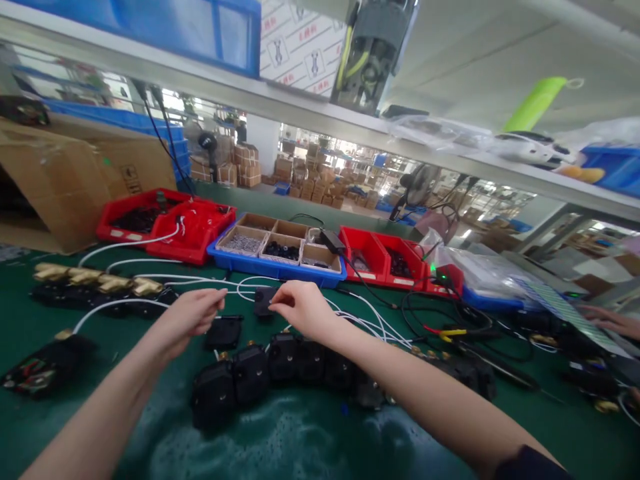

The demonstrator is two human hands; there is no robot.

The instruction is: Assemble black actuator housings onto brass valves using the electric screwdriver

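My left hand (193, 313) hovers over the green bench with its fingers curled together near a white cable (150, 279); what it pinches is too small to name. My right hand (300, 308) pinches the edge of a small black square part (263, 300). A flat black cover (223, 331) lies just below my left hand. In front of both hands runs a row of black box-shaped units (280, 373) with brass fittings.
Red bins (165, 223), a blue tray (277, 267) with cardboard compartments and more red bins (380, 257) line the back. Brass-ended parts (95, 280) lie left. Cables and tools (450, 330) lie tangled at right. Another person's hand (613, 321) reaches in at far right. A shelf hangs overhead.
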